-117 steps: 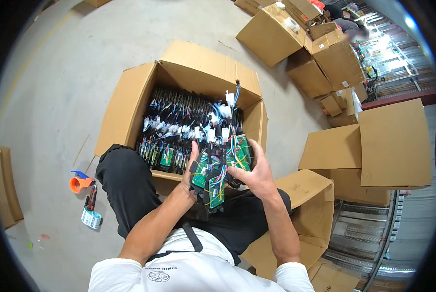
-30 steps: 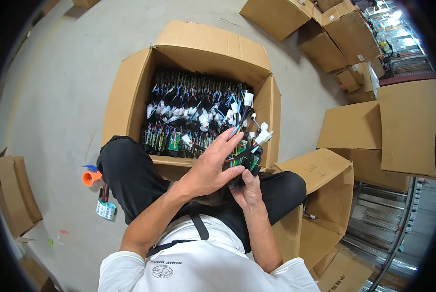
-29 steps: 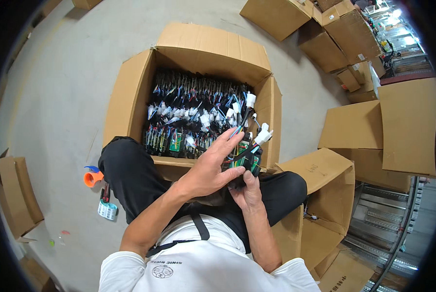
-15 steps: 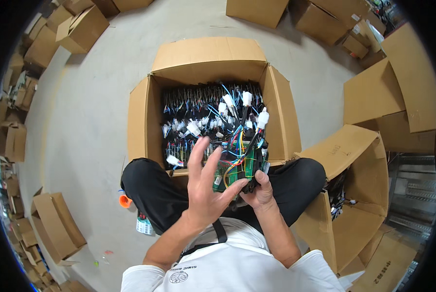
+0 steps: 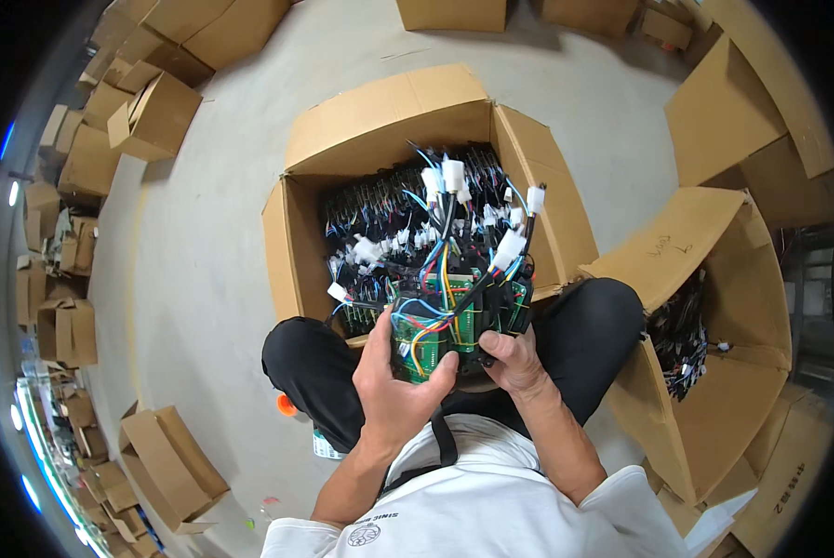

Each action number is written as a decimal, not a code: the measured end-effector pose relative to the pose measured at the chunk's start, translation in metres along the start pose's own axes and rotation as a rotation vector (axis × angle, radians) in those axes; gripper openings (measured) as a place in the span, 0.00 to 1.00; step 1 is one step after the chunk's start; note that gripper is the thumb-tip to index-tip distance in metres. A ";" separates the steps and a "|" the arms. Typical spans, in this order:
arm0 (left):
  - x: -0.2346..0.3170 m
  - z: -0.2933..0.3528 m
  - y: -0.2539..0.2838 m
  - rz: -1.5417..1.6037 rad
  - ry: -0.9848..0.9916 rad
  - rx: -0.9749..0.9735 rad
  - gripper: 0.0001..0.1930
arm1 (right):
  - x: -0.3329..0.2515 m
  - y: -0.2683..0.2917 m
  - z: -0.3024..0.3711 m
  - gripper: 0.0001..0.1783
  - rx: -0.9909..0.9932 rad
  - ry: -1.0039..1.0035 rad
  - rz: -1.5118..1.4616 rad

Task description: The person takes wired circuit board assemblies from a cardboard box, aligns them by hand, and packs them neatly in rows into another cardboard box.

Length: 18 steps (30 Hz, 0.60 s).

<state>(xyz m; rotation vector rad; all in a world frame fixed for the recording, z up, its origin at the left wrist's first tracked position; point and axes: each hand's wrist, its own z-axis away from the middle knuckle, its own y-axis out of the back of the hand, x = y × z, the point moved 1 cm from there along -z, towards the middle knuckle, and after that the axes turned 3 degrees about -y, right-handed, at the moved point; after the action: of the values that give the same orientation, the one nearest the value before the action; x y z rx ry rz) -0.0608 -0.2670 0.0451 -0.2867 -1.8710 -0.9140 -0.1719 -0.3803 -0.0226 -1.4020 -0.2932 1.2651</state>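
Observation:
A stack of green circuit boards [image 5: 417,346] is held up between my two hands, in front of my body. Along its left side my left hand [image 5: 393,383] grips it, thumb over the near edge. My right hand [image 5: 517,365] is closed on the right part, thumb on top. Coloured wires and black cables rise from the boards, ending in white plug connectors [image 5: 508,249]. Just beyond stands an open cardboard box [image 5: 285,246] packed with rows of similar wired boards [image 5: 380,200]. The undersides of the held boards are hidden.
At the right, a tilted open carton [image 5: 724,409] holds more black wired parts [image 5: 682,349]. An orange round object [image 5: 286,405] lies on the floor by my left knee. An open carton [image 5: 170,465] stands at the lower left. Other cardboard boxes [image 5: 161,116] line the sides.
My left hand has come down from above the boards and now grips their left side. The view has turned, and the wires now lie differently over the boards.

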 end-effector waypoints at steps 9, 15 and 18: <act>0.009 0.003 0.004 0.149 0.104 -0.030 0.36 | -0.026 -0.011 0.003 0.30 -0.014 0.225 0.422; -0.005 0.000 0.014 0.714 0.587 -0.125 0.35 | -0.012 -0.014 0.005 0.26 0.014 0.009 -0.011; -0.004 0.008 0.008 0.261 0.290 -0.024 0.36 | -0.011 -0.010 0.007 0.27 0.041 0.162 0.424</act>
<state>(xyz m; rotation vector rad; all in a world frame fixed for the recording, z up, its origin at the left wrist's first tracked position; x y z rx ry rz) -0.0602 -0.2547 0.0441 -0.3817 -1.5163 -0.7558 -0.1768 -0.3816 -0.0070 -1.5714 0.1496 1.4759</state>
